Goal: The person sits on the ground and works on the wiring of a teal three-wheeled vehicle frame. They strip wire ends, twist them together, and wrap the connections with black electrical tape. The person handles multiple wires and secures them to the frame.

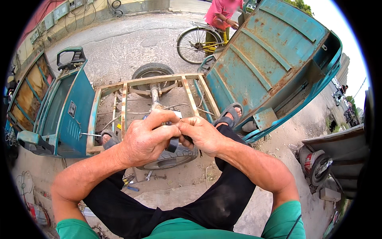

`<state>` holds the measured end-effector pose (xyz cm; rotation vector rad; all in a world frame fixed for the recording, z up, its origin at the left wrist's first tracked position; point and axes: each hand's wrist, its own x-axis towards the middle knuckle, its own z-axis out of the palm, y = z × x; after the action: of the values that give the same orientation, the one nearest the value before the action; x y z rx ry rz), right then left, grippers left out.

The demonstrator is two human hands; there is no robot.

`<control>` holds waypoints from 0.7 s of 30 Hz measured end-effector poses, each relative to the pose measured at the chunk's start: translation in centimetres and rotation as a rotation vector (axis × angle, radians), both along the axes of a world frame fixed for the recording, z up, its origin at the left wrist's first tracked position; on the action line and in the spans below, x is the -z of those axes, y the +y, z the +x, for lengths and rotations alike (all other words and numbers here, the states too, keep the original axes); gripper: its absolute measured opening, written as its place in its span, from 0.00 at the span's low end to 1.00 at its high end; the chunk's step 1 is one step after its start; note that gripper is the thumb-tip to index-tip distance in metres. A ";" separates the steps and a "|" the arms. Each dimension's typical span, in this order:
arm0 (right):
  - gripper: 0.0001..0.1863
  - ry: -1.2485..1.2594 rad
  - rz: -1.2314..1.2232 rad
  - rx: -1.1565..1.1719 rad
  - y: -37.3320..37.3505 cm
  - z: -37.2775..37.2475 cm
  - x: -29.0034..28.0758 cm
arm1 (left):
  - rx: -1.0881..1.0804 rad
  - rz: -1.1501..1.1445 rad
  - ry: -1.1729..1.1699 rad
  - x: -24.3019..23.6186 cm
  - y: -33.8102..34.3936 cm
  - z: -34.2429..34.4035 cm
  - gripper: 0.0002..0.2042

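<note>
Both hands meet in front of me, above the metal frame (125, 104) of a three-wheeled cart. My left hand (145, 137) is closed, its fingers curled around a roll of black tape (172, 144) that shows below them. Pressed against its fingertips, my right hand (205, 135) is pinched closed. A small dark piece shows under the right fingers, too hidden to name. Beneath the hands lies an axle (154, 95) with a wheel at each end; the near tyre (169, 158) is partly covered by my hands.
A teal cargo bed (258, 51) stands tipped up at the right, and a teal cab section (71, 107) is at the left. Wrenches and other tools (135, 181) lie on the ground between my legs. Beyond, a person in pink (223, 14) stands by a yellow bicycle (209, 47).
</note>
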<state>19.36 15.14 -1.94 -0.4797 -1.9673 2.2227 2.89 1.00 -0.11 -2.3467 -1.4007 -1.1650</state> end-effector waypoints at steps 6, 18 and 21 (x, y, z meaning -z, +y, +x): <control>0.21 0.015 0.041 0.042 0.8 0.2 -0.6 | 0.067 -0.259 -0.428 -0.3 0.2 -0.5 0.14; 0.24 0.182 0.361 0.116 0.2 1.3 0.3 | -0.029 -0.660 -1.136 -1.4 0.4 -0.2 0.11; 0.24 0.202 0.515 0.114 -0.1 1.5 -0.3 | -0.102 -0.739 -1.105 -1.1 0.9 -0.4 0.12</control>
<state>20.87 15.00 -1.61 -0.2753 -2.2189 1.5401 2.48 1.95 0.99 -1.8884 -2.5927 -2.4224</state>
